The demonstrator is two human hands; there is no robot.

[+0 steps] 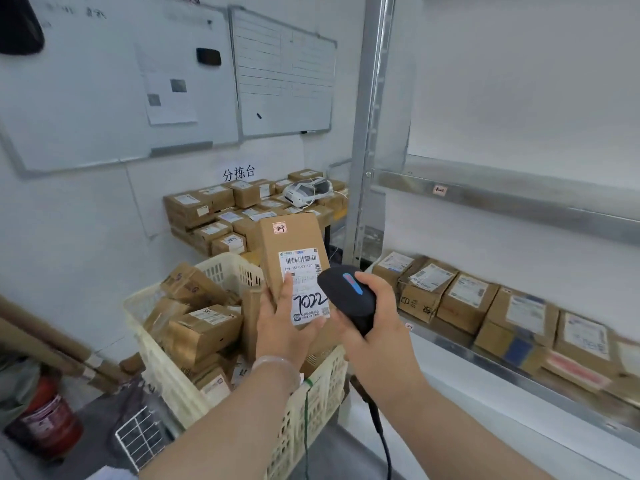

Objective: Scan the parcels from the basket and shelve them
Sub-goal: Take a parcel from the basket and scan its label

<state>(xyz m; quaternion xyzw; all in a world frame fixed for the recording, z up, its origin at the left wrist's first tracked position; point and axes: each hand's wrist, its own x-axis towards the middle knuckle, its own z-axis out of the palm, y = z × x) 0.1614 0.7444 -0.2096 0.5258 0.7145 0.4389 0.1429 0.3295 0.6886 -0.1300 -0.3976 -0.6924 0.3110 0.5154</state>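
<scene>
My left hand grips a tall brown cardboard parcel upright above the basket, its white label with a barcode and a handwritten number facing me. My right hand holds a black handheld scanner with a blue trigger, its head close to the label's right edge and its cable hanging down. Below sits the cream plastic basket with several brown parcels piled inside.
A metal shelf unit stands at right; its lower level holds a row of labelled boxes. A sorting table behind carries stacked parcels and a white device. Whiteboards hang on the wall. A red extinguisher stands at lower left.
</scene>
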